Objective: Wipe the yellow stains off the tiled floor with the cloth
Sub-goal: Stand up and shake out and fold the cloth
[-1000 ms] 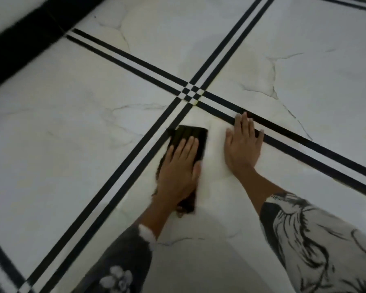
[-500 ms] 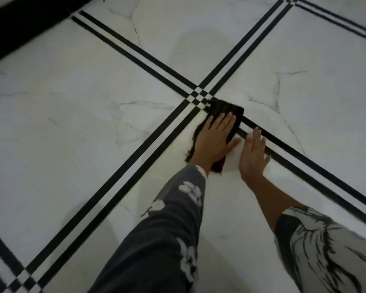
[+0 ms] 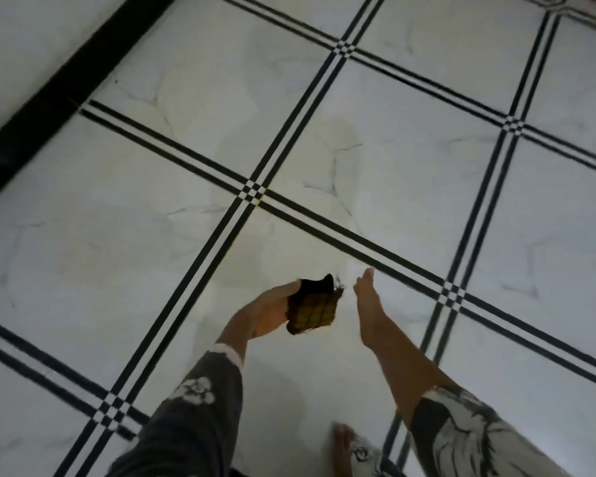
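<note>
My left hand holds the dark cloth up off the floor, palm turned upward; the cloth's underside shows a yellowish checked face. My right hand hangs beside it, edge-on, fingers straight and together, holding nothing. A small yellow stain remains at the crossing of the black tile lines, ahead of both hands. Faint yellowish smears tint the white tile beyond that crossing.
The white marble-look tiled floor is divided by double black lines. A black skirting band runs along the wall at upper left. My bare foot shows at the bottom edge.
The view has risen well above the floor. My left hand lifted the cloth off the tile near the line crossing and turned it over. My right hand came off the floor too.
</note>
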### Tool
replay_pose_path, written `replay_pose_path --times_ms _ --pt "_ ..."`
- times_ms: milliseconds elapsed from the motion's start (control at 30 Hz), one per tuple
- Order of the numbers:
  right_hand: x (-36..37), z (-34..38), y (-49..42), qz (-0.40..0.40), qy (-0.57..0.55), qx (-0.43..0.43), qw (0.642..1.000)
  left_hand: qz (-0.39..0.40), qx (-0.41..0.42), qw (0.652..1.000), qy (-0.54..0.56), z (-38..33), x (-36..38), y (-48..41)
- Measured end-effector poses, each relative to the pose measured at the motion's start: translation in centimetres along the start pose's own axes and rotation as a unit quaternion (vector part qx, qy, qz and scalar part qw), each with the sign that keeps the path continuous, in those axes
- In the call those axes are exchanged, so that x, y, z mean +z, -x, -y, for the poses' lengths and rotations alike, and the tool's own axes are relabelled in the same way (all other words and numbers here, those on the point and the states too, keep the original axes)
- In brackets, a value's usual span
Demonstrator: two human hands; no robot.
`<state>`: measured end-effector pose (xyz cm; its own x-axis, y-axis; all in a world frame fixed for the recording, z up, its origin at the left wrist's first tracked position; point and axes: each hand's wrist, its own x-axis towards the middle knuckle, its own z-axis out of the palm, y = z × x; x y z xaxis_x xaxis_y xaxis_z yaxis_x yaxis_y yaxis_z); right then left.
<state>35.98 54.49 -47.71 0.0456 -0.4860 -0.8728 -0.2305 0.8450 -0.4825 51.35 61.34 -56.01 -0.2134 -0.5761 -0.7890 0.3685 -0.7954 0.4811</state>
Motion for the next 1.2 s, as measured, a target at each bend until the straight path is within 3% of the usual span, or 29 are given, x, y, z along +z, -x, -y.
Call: replay_pose_path --times_ms 133,267,433,567,767,1000,1067,1133,1200 --pt "0.6 6.7 9.4 0.032 0.062 0.012 0.998 -0.042 0.055 0.995 0.066 -6.5 5.0 10.2" --pt "0.6 14.8 22.7 0.114 0.149 -0.072 0.98 -0.125 0.152 0.98 0.035 -15.2 10.4 24.2" --pt "0.7 23.6 39.6 0.203 0.249 -0.208 0.924 -0.273 0.268 0.923 0.041 -24.7 17.3 43.5" --pt "1.1 26.9 50.1 0.252 0.263 -0.282 0.888 -0.352 0.299 0.884 0.07 -28.2 22.0 55.0" --pt "1.2 29.2 58.8 0.364 0.278 -0.345 0.819 -0.36 0.363 0.857 0.062 -29.6 28.1 66.0" --pt "-2.8 27.5 64.2 0.455 0.258 -0.306 0.796 -0.337 0.432 0.828 0.118 -26.3 35.6 72.0" --pt "-5.0 27.0 65.1 0.461 0.241 -0.302 0.799 -0.347 0.439 0.816 0.147 -24.5 37.9 72.7" --pt "-7.4 26.8 66.1 0.428 0.24 -0.32 0.81 -0.36 0.446 0.805 0.153 -23.2 40.0 72.9" --pt "-9.7 26.7 67.1 0.379 0.289 -0.37 0.797 -0.384 0.447 0.797 0.136 -22.4 42.2 73.2"
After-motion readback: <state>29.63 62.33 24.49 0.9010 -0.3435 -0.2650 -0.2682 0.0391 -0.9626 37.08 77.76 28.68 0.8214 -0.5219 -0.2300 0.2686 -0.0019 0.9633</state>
